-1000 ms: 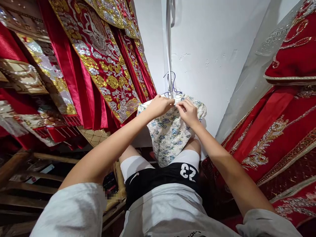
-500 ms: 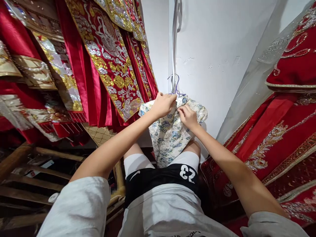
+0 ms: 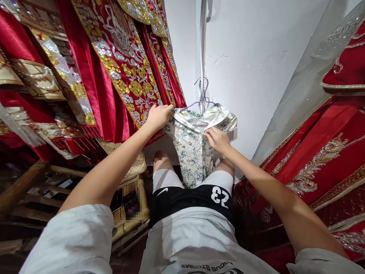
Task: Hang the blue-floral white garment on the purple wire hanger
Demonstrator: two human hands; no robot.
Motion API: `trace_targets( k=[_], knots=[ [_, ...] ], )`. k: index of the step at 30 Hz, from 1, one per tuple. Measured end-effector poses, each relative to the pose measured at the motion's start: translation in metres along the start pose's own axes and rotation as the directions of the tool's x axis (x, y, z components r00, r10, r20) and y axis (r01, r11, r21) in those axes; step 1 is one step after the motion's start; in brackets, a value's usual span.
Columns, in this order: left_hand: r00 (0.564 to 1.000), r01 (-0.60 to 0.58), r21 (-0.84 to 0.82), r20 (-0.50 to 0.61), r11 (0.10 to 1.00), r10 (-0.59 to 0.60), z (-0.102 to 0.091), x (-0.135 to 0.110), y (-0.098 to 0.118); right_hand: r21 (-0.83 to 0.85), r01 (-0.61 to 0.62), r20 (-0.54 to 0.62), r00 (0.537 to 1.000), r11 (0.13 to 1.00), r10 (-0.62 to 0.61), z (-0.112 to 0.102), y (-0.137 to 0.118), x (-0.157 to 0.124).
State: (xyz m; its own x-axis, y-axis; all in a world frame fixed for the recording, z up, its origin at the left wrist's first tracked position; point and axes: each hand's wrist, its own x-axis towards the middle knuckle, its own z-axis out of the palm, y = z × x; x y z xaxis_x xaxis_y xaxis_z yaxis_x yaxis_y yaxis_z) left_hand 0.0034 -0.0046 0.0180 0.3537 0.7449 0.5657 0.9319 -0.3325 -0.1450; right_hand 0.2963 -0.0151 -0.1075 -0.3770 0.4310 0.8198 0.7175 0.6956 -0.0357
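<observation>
With left hand (image 3: 159,117) left of centre, reaching in from lower left, pinching the upper-left edge of the floral garment (image 3: 189,152), hung mid-frame on a purple hanger (image 3: 205,90). With right hand (image 3: 218,140) right of centre, angled in from lower right, clamped on the front edge by the collar (image 3: 218,121). Wider apart than half a second ago, with collar now spread.

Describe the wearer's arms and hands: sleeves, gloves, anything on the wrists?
Left hand and right hand are both ungloved, no watch or bracelet visible. Left sleeve and right sleeve are short, loose and pale, off-white to light grey; the right one looks greyer. No markings visible on either sleeve.
</observation>
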Motion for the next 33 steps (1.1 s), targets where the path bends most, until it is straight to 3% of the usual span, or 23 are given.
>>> trace_targets(
  k=[4,9,11,14,21,23,24,27,28,29,31,33],
  knots=[
    [0.995,0.095,-0.030,-0.026,0.995,-0.096,-0.006,-0.006,-0.004,-0.030,0.083,0.161,0.984,0.996,-0.077,0.019,-0.015,0.000],
    [0.981,0.195,-0.013,-0.021,0.981,-0.195,-0.014,-0.001,-0.015,-0.009,0.186,0.334,0.927,0.982,-0.173,0.041,-0.018,-0.033],
    [0.967,0.226,0.065,0.102,0.972,-0.232,-0.012,0.000,-0.022,-0.009,0.178,0.332,0.929,0.984,-0.165,0.038,-0.012,-0.043],
    [0.904,0.235,0.207,0.312,0.950,-0.292,-0.005,0.001,-0.028,-0.026,0.174,0.314,0.936,0.984,-0.157,0.025,-0.003,-0.048],
    [0.844,0.151,0.308,0.455,0.939,-0.285,0.013,-0.004,-0.006,-0.038,0.243,0.303,0.927,0.969,-0.221,-0.006,0.004,-0.044],
    [0.779,0.127,0.271,0.568,0.954,-0.265,0.020,-0.007,0.002,-0.016,0.255,0.307,0.922,0.967,-0.238,-0.008,0.003,-0.045],
    [0.719,0.112,0.240,0.651,0.964,-0.245,0.025,-0.011,0.006,-0.002,0.261,0.311,0.917,0.965,-0.248,-0.008,0.002,-0.046],
    [0.458,0.098,0.117,0.876,0.988,-0.149,0.041,-0.027,0.019,0.044,0.284,0.331,0.900,0.958,-0.282,-0.004,0.002,-0.051],
    [0.382,0.104,0.076,0.917,0.992,-0.111,0.046,-0.033,0.023,0.057,0.288,0.340,0.894,0.956,-0.290,-0.002,0.002,-0.053],
    [0.335,0.113,0.042,0.939,0.993,-0.078,0.050,-0.038,0.025,0.067,0.293,0.351,0.888,0.954,-0.298,0.001,0.001,-0.055],
    [0.316,0.119,-0.016,0.949,0.993,-0.022,0.056,-0.045,0.027,0.079,0.311,0.371,0.872,0.947,-0.317,0.005,0.001,-0.058],
    [0.350,0.112,-0.053,0.937,0.992,0.010,0.057,-0.044,0.024,0.081,0.330,0.393,0.857,0.940,-0.335,0.008,0.001,-0.060]
  ],
)
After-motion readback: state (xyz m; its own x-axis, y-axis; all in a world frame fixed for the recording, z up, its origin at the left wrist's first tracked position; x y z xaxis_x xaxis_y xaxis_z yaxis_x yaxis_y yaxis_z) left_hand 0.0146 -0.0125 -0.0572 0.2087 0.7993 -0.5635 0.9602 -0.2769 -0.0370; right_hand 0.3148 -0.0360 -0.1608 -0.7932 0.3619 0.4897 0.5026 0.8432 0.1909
